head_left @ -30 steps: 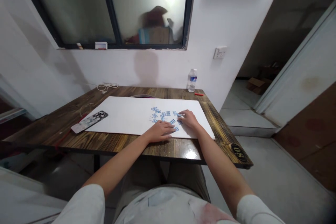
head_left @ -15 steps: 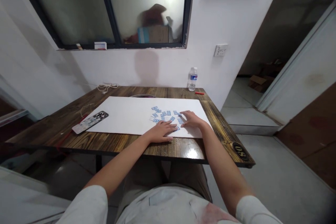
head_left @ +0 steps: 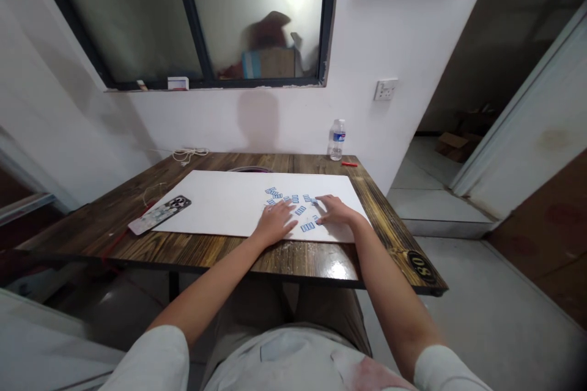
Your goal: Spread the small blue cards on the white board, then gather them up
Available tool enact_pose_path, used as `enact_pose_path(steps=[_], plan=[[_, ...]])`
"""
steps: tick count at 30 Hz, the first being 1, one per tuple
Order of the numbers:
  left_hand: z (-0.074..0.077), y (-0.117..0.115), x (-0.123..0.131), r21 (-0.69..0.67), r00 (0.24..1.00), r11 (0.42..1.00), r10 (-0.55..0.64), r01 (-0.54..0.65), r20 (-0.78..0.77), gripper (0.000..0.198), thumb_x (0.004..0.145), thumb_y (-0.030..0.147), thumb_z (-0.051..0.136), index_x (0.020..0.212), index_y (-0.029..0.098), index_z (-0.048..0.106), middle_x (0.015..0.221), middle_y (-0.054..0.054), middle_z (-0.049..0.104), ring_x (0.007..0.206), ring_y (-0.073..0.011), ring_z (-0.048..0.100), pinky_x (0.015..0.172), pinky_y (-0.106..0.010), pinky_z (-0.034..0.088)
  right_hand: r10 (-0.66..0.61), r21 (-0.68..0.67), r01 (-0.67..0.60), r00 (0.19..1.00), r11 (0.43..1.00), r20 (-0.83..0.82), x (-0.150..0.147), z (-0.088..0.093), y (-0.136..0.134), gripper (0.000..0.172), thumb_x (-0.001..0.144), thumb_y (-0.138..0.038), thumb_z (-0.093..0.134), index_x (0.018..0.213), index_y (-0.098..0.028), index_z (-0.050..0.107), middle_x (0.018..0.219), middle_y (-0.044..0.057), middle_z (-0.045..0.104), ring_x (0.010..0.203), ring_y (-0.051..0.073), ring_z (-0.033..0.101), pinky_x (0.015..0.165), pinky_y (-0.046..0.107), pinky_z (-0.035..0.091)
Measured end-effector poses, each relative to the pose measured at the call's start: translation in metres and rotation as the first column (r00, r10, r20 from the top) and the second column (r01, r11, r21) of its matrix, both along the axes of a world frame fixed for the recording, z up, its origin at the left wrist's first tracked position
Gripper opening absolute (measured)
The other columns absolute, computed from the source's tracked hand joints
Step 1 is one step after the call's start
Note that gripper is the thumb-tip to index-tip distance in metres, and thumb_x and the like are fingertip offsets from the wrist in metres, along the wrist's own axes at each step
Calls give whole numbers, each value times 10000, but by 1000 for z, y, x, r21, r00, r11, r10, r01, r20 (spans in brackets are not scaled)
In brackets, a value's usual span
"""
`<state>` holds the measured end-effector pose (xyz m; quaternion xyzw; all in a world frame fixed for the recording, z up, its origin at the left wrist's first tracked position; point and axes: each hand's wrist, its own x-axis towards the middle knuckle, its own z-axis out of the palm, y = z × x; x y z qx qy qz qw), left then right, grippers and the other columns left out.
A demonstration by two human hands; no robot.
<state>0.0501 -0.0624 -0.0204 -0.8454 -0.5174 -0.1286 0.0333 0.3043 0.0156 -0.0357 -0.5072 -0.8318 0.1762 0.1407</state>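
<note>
Several small pieces with blue and white stripes point(head_left: 299, 211) lie scattered on a white board point(head_left: 220, 198); I cannot make out what kind they are. My left hand point(head_left: 275, 223) rests palm down over the left part of the scatter, its fingers spread and covering some pieces. On the right side, my right hand point(head_left: 335, 211) lies low over the board, fingers apart, with the tips at a few striped pieces point(head_left: 314, 201). Another striped piece point(head_left: 307, 227) sits between the hands, near the board's front edge.
The board lies on a dark wooden table point(head_left: 211, 250). A phone point(head_left: 160, 215) overlaps the board's left edge. Towards the wall are a water bottle point(head_left: 337, 140), a red pen-like stick point(head_left: 349, 164) and a coiled white cable point(head_left: 189, 153).
My left hand has slid left and slightly back, uncovering striped pieces near the front and covering others on the left. My right hand has barely moved, its fingers over a piece there.
</note>
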Motion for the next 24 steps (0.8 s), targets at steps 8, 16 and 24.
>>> enact_pose_path(steps=[8, 16, 24], plan=[[5, 10, -29, -23, 932, 933, 358, -360, -66, 379, 960, 348, 379, 1177, 203, 653, 1346, -108, 593, 1285, -285, 488, 1034, -474, 352, 27, 63, -31, 998, 998, 59, 0, 5, -4, 429, 893, -372, 586, 1314, -293, 596, 1464, 25, 485, 1370, 336, 376, 1095, 480, 338], [4, 0, -32, -55, 912, 912, 401, -406, -83, 530, 972, 466, 327, 1390, 184, 492, 1536, -141, 358, 1416, -309, 313, 1081, -540, 306, -23, 93, 8, 987, 996, 161, 2, 7, -6, 464, 942, -418, 488, 1389, -294, 511, 1524, 31, 398, 1423, 354, 288, 1087, 526, 341], [-2, -21, -42, -126, 926, 923, 346, -365, -150, 532, 963, 446, 345, 1465, 278, 393, 1560, -53, 331, 1441, -301, 262, 1087, -595, 264, 29, 9, -31, 981, 999, 190, 1, 5, -7, 436, 944, -431, 470, 1356, -301, 525, 1550, 53, 354, 1416, 387, 281, 1057, 615, 304]])
